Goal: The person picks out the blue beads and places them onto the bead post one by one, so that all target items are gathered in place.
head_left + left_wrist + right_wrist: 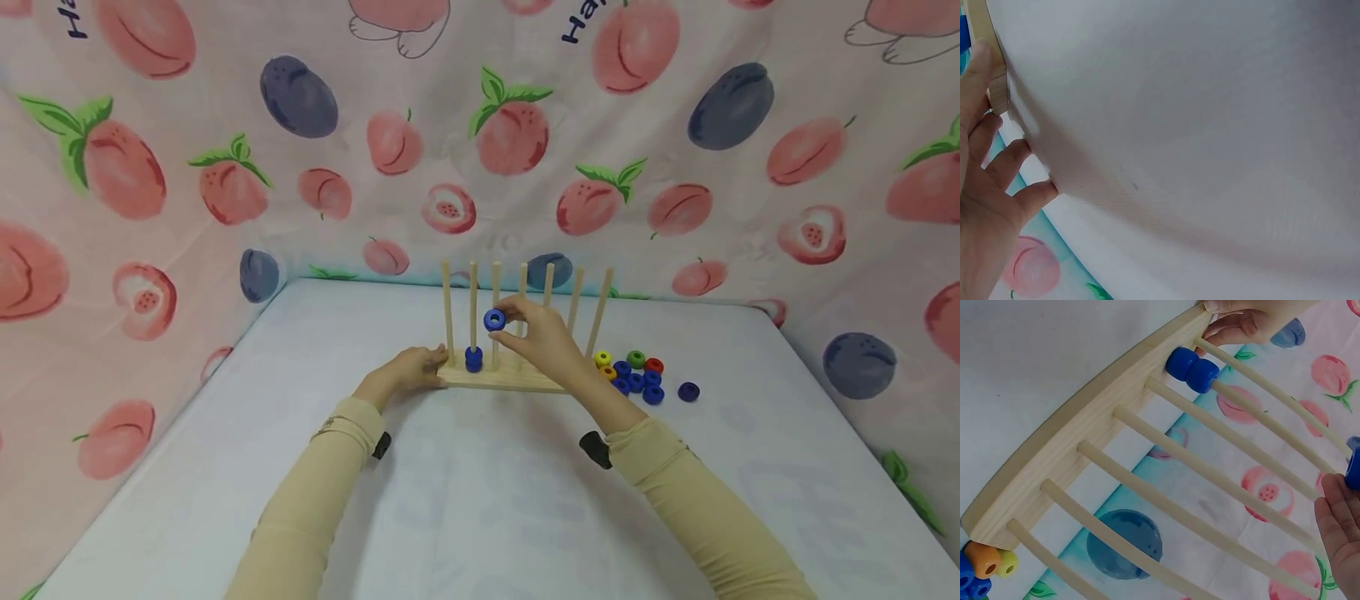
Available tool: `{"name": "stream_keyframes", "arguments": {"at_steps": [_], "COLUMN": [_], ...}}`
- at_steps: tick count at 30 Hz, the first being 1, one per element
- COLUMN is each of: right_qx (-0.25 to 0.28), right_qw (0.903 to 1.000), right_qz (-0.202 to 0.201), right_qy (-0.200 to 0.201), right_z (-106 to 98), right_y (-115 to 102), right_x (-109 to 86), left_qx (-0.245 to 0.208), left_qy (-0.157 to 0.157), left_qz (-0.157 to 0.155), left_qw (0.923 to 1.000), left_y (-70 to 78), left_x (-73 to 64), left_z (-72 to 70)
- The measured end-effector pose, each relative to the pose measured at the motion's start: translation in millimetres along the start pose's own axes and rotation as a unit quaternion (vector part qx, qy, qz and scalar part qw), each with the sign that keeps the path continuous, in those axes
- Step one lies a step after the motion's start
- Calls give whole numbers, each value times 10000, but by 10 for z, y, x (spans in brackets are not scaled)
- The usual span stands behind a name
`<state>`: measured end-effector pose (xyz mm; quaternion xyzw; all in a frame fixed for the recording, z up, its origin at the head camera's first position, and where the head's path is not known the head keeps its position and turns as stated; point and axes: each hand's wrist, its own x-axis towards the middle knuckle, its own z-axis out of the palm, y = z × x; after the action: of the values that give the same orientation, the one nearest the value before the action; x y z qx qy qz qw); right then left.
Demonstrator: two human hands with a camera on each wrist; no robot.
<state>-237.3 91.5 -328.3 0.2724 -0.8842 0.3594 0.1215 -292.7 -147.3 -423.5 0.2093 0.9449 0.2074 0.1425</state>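
Note:
A wooden peg rack with several upright pegs stands on the table. My left hand holds its left end, thumb in front of the base and fingers around the end. Two blue beads are stacked at the bottom of the second peg from the left; the same blue beads show in the right wrist view. My right hand pinches another blue bead, its hole facing the head camera, in front of the upper pegs. In the right wrist view that bead is partly cut off.
Right of the rack lies a cluster of loose beads, among them a green bead, a red bead, a yellow bead and several blue ones. A dark bead sits apart. Behind the white table hangs a fruit-patterned cloth.

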Motion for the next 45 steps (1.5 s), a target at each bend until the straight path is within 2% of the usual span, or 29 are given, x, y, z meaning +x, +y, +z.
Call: {"name": "stream_keyframes", "arguments": {"at_steps": [14,21,27,29,34,42,45], "right_qx": [-171,-271,-242,-257,-368,-568,-614], "right_qw": [9976,9935,9859,9838,9834,9827,9843], "right_qz": [-349,-643,-865,-932,-918,-978,-889], "right_qy": [564,905,1415,1511,1519,1469,1396], "right_z": [32,18,7,4,-2,-40,-54], "right_y": [-99,-138,-133,-136,-149,-172,-206], "right_x": [64,103,143,164,225,373,422], "left_qx": [219,207,145,98,21,84,54], "left_qy": [35,-11,5,-10,-85,-63,-57], "left_qz": [220,164,298,243,96,52,23], "left_qw": [9995,9996,9995,9997,9999,9999,10000], "left_y": [-13,-30,-35,-35,-28,-31,-26], "left_x": [0,-9,10,13,9,16,14], "left_z": [-7,-16,-6,-3,5,3,6]}}
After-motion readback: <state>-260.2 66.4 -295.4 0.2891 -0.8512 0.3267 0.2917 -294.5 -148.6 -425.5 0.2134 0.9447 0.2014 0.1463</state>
